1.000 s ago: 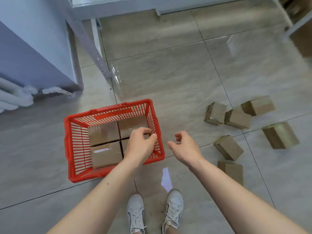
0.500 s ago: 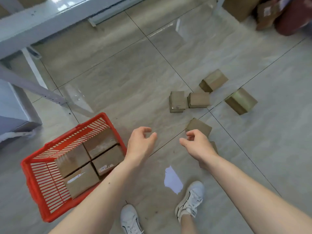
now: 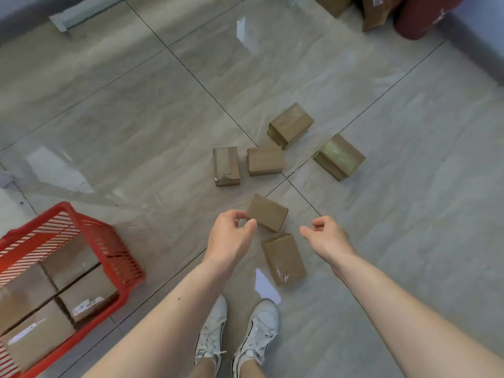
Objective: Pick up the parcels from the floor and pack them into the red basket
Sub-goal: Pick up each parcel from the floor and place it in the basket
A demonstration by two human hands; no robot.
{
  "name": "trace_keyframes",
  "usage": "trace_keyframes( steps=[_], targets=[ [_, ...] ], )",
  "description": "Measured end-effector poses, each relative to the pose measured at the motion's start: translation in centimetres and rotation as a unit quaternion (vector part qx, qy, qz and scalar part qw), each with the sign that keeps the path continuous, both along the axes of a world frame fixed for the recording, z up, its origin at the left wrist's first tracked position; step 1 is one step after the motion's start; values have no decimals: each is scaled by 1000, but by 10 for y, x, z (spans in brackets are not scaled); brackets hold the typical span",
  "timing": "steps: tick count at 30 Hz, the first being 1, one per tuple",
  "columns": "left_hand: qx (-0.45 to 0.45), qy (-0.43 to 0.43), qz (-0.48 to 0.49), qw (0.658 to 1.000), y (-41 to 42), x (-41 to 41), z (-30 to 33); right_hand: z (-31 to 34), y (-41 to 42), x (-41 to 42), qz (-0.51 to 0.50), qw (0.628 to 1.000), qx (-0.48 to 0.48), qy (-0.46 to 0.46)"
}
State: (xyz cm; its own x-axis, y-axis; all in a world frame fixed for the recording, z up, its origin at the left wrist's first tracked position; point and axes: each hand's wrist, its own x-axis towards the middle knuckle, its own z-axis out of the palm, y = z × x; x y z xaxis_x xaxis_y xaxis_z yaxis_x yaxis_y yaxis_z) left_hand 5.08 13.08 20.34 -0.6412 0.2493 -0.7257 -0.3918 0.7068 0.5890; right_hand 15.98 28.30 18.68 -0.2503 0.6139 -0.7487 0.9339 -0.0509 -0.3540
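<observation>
Several brown cardboard parcels lie on the grey tiled floor. The nearest parcel (image 3: 284, 259) lies just ahead of my shoes, and another parcel (image 3: 268, 212) sits beyond it. My left hand (image 3: 231, 237) hovers at that second parcel's left corner, fingers loosely curled and empty. My right hand (image 3: 326, 237) hangs to the right of both, loosely curled and empty too. Further out lie a parcel (image 3: 225, 165), a second (image 3: 265, 160), a third (image 3: 291, 124) and one with shiny tape (image 3: 339, 156). The red basket (image 3: 120, 257) stands at the lower left with several parcels packed inside.
My white shoes (image 3: 237, 331) stand below the hands, with a white scrap of paper (image 3: 266, 286) on the floor ahead of them. Larger cardboard boxes (image 3: 377, 9) and a dark red object (image 3: 425, 15) sit at the top right by the wall.
The view swung right, away from the basket, so the basket slid to the lower left. Both empty hands moved from the basket toward the loose parcels on the floor.
</observation>
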Motion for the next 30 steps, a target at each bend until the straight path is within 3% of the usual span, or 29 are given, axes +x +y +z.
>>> trace_keyframes(
  steps=[12,22,26,30],
  targets=[
    [-4,-28,-109,994,46,51,-150,-155,6,70,-80,996,-21,-32],
    [-38,-59,-185,980,47,81,-280,-266,-13,108,-78,990,-96,-71],
    [-40,-90,-178,979,45,83,-301,-288,-19,113,-137,973,-170,-75],
    [-38,-80,-172,981,44,86,-293,-288,-20,112,-144,973,-163,-75]
  ],
)
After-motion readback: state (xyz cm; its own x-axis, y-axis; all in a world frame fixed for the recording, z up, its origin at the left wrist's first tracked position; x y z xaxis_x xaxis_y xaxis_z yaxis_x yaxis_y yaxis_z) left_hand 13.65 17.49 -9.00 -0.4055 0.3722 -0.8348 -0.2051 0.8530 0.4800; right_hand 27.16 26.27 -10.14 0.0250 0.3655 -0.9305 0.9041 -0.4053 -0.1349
